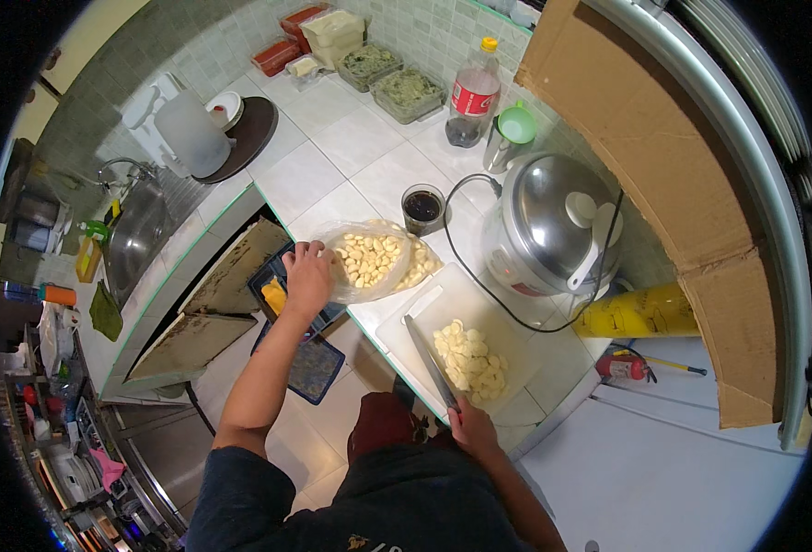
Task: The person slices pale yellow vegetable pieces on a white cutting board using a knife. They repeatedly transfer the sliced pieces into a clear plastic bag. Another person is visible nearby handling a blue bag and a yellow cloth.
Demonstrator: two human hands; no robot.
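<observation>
My left hand (309,274) is at the left rim of a clear plastic bag of peeled garlic cloves (368,261), its fingers on the plastic. The bag lies at the counter's edge. In my right hand (473,428) is the handle of a kitchen knife (432,366), its blade resting along the left part of a white cutting board (406,338). Beside the blade, on the board, lies a pile of sliced garlic (471,360). A glass of dark liquid (422,208) stands just behind the bag.
A rice cooker (551,221) stands right of the board, its black cord (478,276) looping over the board's back corner. Behind are a soda bottle (473,96), a green cup (517,124) and food containers (408,93). At left are a pitcher (190,131) and a sink (136,238).
</observation>
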